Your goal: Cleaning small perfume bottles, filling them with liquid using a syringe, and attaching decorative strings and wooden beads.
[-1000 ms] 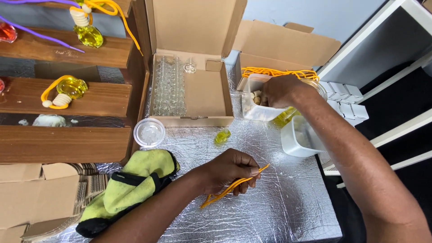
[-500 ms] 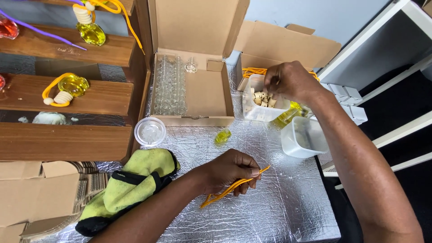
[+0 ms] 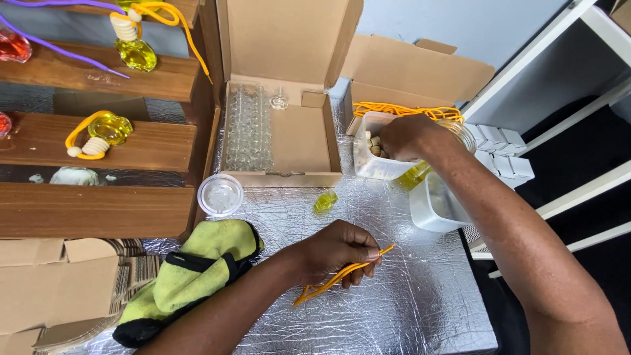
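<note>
My left hand point(image 3: 336, 253) rests on the silver foil tabletop point(image 3: 394, 309), closed around a folded orange cord point(image 3: 342, 276). My right hand point(image 3: 406, 137) reaches into a clear plastic tub point(image 3: 374, 167) of small wooden caps, its fingers down among them; what they grip is hidden. A small yellow-filled glass bottle point(image 3: 325, 200) lies on the foil between the two hands. More orange cords point(image 3: 394, 108) lie behind the tub.
An open cardboard box point(image 3: 279, 135) holds rows of empty glass bottles. A round lidded cup point(image 3: 220, 195), a yellow-green cloth point(image 3: 197, 263), an empty clear tub point(image 3: 437, 207) and a jar of yellow liquid point(image 3: 417, 174) stand nearby. Wooden shelves point(image 3: 98, 148) at left display finished bottles.
My right hand has stayed at the tub of caps, shifting slightly and dipping its fingers in. The left hand keeps the cord in the same spot.
</note>
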